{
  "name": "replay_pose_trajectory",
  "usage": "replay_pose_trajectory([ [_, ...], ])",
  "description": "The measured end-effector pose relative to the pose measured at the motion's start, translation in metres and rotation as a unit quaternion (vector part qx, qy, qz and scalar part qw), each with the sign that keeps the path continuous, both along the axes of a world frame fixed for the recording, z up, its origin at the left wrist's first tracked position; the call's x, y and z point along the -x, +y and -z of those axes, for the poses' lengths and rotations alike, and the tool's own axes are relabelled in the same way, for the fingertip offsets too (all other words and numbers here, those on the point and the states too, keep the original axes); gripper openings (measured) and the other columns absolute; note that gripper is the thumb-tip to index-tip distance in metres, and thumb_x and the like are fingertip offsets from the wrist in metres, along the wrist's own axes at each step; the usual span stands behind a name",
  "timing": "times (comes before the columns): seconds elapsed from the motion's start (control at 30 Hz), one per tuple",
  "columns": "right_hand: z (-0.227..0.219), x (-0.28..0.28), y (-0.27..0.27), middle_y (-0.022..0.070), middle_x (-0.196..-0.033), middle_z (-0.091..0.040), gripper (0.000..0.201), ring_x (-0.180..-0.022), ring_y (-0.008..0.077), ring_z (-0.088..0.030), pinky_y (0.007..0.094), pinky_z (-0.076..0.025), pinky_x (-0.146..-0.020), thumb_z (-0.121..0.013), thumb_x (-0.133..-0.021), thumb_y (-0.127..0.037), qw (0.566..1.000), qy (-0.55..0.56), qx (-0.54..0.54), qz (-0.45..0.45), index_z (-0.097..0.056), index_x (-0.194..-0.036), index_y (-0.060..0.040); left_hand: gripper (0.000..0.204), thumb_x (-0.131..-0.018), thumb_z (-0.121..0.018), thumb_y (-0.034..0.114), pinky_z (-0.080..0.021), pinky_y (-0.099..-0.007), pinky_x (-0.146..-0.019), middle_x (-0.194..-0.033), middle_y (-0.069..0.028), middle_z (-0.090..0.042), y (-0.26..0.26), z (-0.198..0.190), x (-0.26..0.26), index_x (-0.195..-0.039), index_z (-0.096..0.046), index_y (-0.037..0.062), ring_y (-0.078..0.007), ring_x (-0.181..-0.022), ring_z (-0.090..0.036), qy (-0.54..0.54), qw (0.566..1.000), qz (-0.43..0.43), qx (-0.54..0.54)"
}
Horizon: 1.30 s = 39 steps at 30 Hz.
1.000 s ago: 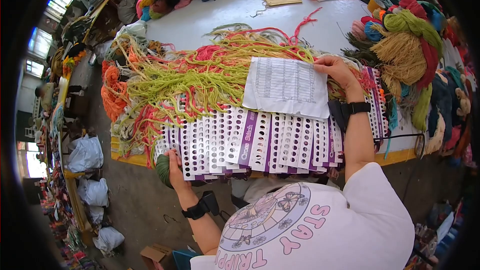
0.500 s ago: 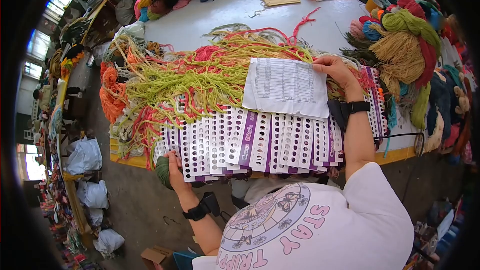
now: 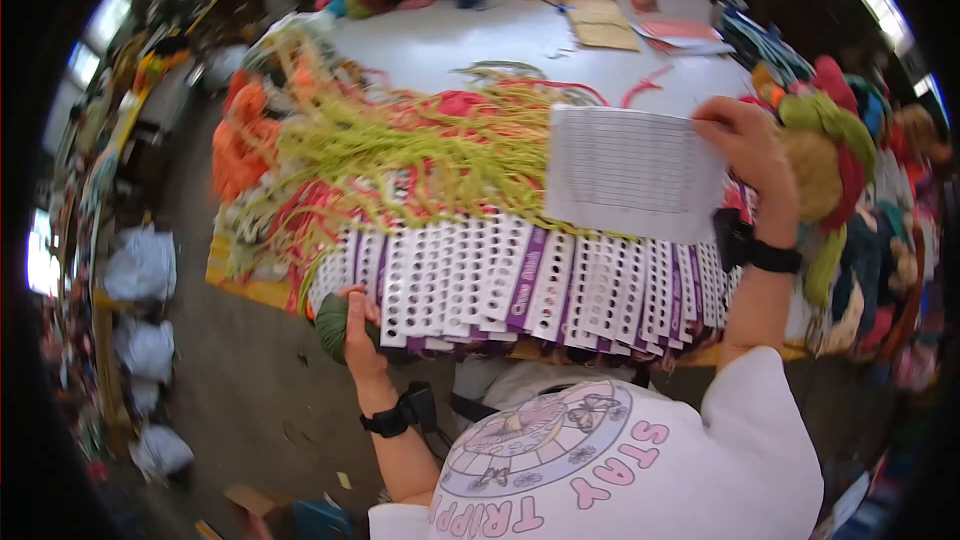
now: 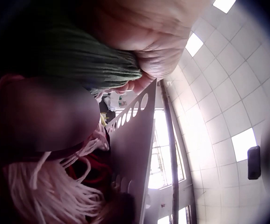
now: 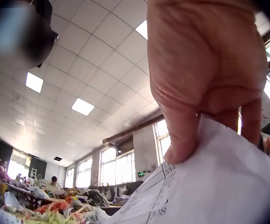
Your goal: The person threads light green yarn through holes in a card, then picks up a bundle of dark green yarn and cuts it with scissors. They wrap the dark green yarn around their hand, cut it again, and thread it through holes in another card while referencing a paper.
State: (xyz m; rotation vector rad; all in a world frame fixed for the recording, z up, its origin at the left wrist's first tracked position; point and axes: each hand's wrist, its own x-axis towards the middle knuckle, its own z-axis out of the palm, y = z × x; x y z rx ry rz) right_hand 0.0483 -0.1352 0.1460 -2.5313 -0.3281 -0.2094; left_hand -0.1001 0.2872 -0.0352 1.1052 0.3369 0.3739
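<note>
My left hand (image 3: 362, 338) grips a dark green skein of yarn (image 3: 330, 325) at the front left of the table; the left wrist view has its strands (image 4: 93, 65) beneath the palm. That hand's fingers are right beside the leftmost white punched thread cards (image 3: 450, 280), some with purple "Cross Stitch" strips. Between thumb and fingers, my right hand (image 3: 750, 150) pinches the top right corner of a printed paper sheet (image 3: 630, 175) with rows of a table. The sheet overlaps the cards and the lime and coral threads (image 3: 420, 150); printed numbers show on the paper (image 5: 209, 172) in the right wrist view.
Orange yarn (image 3: 250, 125) hangs at the table's left end. A heap of colourful skeins (image 3: 815, 160) lies at the right. A brown pad (image 3: 600, 22) and printed sheets (image 3: 675, 20) are at the back. White bags (image 3: 140, 265) stand along the left side.
The right hand has moved right and slightly up with the paper sheet, which has shifted along with it. The left hand keeps its hold on the green skein. The head view has shifted and blurred.
</note>
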Motion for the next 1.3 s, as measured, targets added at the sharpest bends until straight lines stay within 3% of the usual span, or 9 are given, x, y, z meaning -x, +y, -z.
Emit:
replay_pose_trajectory([
  [0.27,-0.047,-0.061,0.09,-0.0054,-0.075,-0.053,0.01,-0.071,0.0012,-0.046,0.0165,-0.037,-0.062,-0.055,-0.082,-0.011,0.976,0.044,-0.136,-0.165,-0.058,-0.086,-0.0037,0.017,-0.088,-0.049,0.022,-0.042,-0.0344,-0.075,-0.061,0.0029,-0.038,0.066,-0.046,0.083,-0.094,-0.051,0.0059,-0.0085,-0.057,-0.041,-0.188,0.96,-0.087,0.186],
  [0.5,0.056,-0.107,0.233,0.0085,-0.099,-0.061,0.029,-0.093,0.0255,-0.057,0.0338,-0.044,-0.078,-0.061,-0.075,-0.028,0.946,-0.143,0.289,-0.042,-0.061,-0.1,-0.0131,0.027,-0.085,-0.053,0.024,-0.031,-0.042,-0.098,-0.065,0.0026,-0.041,0.173,-0.096,0.133,-0.101,-0.046,0.0035,-0.0092,-0.064,-0.046,-0.195,0.931,-0.115,0.288],
  [0.6,0.059,-0.063,0.311,0.0087,-0.102,-0.06,0.031,-0.097,0.0248,-0.055,0.0335,-0.043,-0.081,-0.062,-0.075,-0.026,0.963,-0.107,0.111,-0.222,-0.06,-0.102,-0.011,0.041,-0.083,-0.055,0.026,-0.024,-0.0448,-0.103,-0.079,-0.0041,-0.05,0.201,-0.127,0.132,-0.11,-0.039,-0.0003,-0.0174,-0.078,-0.053,-0.216,0.91,-0.099,0.34],
  [0.67,0.059,-0.01,0.365,0.0096,-0.1,-0.06,0.029,-0.094,0.0243,-0.056,0.033,-0.043,-0.082,-0.063,-0.074,-0.017,0.907,0.006,0.044,-0.419,-0.059,-0.101,-0.007,0.045,-0.083,-0.054,0.029,-0.027,-0.0438,-0.101,-0.081,-0.0054,-0.051,0.203,-0.16,0.132,-0.113,-0.037,-0.0011,-0.0198,-0.08,-0.053,-0.282,0.88,-0.148,0.351],
  [0.77,0.078,0.04,0.423,0.0101,-0.099,-0.06,0.026,-0.093,0.0269,-0.055,0.0344,-0.043,-0.083,-0.063,-0.074,-0.017,0.774,0.097,0.068,-0.622,-0.061,-0.099,-0.0079,0.045,-0.085,-0.051,0.037,-0.036,-0.0412,-0.094,-0.077,-0.005,-0.051,0.191,-0.151,0.126,-0.107,-0.044,-0.0006,-0.0208,-0.077,-0.052,-0.327,0.872,-0.362,0.049],
  [0.9,0.148,0.048,0.45,0.0076,-0.108,-0.054,0.029,-0.102,0.0265,-0.049,0.0368,-0.039,-0.088,-0.062,-0.072,-0.031,0.742,-0.028,0.159,-0.65,-0.063,-0.094,-0.0115,0.042,-0.087,-0.044,0.043,-0.04,-0.0407,-0.084,-0.07,-0.0044,-0.048,0.202,-0.085,0.148,-0.092,-0.053,0.0017,-0.0193,-0.071,-0.049,-0.208,0.935,-0.273,0.087],
  [0.97,0.15,0.044,0.445,0.0075,-0.11,-0.053,0.029,-0.104,0.0259,-0.047,0.0368,-0.038,-0.088,-0.062,-0.072,-0.033,0.739,0.014,0.185,-0.647,-0.063,-0.093,-0.0129,0.043,-0.088,-0.04,0.044,-0.039,-0.0424,-0.083,-0.068,-0.0033,-0.046,0.196,-0.075,0.162,-0.086,-0.056,0.0035,-0.0174,-0.068,-0.046,-0.225,0.959,-0.147,0.091],
  [1.13,0.133,0.069,0.418,0.0075,-0.105,-0.054,0.031,-0.105,0.0258,-0.046,0.0367,-0.035,-0.09,-0.064,-0.068,-0.035,0.7,0.076,0.277,-0.654,-0.064,-0.093,-0.0158,0.038,-0.088,-0.045,0.039,-0.041,-0.042,-0.083,-0.071,-0.0051,-0.05,0.167,-0.079,0.153,-0.085,-0.056,0.003,-0.0197,-0.071,-0.052,-0.136,0.985,-0.096,0.049],
  [1.3,0.176,0.051,0.428,0.0079,-0.098,-0.056,0.025,-0.099,0.0255,-0.05,0.0358,-0.041,-0.083,-0.07,-0.066,-0.02,0.89,-0.153,0.006,-0.43,-0.065,-0.088,-0.008,0.035,-0.086,-0.051,0.032,-0.046,-0.0403,-0.082,-0.09,-0.0121,-0.06,0.144,-0.07,0.118,-0.098,-0.056,-0.0015,-0.0263,-0.089,-0.058,-0.097,0.987,-0.062,0.113],
])
